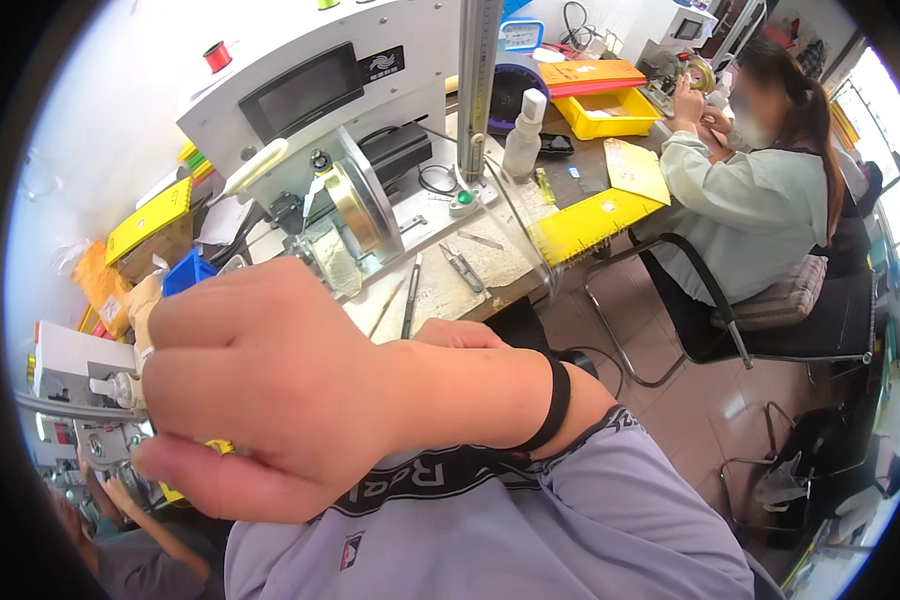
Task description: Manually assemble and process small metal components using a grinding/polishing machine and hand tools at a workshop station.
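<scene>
My right hand [260, 390] is large and close, reaching across my body to the left with a black band on its wrist. Its fingers are curled in, and whatever they may hold is hidden. Behind that wrist, a small part of my left hand [458, 334] shows near the bench's front edge; its fingers are covered. Just beyond lie a black pen-shaped tool [411, 297], a thin brown stick [386, 307], small snips [463, 268] and tweezers [481, 240]. A white bench machine [410, 60] with a dark screen carries a gold-coloured wheel [356, 207] behind a clear plate.
A white bottle [524, 135], a yellow bin [610, 113] and a yellow strip [590, 222] sit to the right. A co-worker [760, 200] works there beside a black chair [695, 290]. Another person [150, 560] is at lower left. A metal post [475, 90] rises from the bench.
</scene>
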A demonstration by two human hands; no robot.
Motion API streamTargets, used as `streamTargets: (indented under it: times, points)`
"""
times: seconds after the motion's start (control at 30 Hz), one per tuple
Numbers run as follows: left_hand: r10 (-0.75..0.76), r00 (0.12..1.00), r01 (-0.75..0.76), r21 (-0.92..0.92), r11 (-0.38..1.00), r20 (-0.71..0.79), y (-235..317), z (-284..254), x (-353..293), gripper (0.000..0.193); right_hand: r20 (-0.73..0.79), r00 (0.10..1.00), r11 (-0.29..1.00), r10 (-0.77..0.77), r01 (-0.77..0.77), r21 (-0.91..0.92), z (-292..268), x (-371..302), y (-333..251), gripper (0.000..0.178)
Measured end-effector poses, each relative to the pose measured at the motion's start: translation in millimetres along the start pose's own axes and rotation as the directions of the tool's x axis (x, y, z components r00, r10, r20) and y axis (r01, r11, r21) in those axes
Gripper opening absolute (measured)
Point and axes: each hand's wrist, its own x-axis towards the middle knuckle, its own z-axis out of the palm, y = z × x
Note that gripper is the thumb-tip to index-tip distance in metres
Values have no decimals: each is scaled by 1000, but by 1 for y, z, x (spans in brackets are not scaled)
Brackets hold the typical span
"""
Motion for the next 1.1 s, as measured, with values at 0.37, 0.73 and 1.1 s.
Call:
streamTargets:
  times: [0.37,0.73,1.1]
  points:
    - [-155,840,-26,-326,945,-519,19,-16,-11,16,175,956,966,236,-251,67,-58,-8,3,22]
    - [268,439,-653,-100,750,-858,68,-95,18,25,394,824,901,408,-434,-25,-17,-90,-8,28]
    - [48,102,-802,-53,594,-994,88,-129,10,20,395,876,947,276,-319,45,30,-126,4,54]
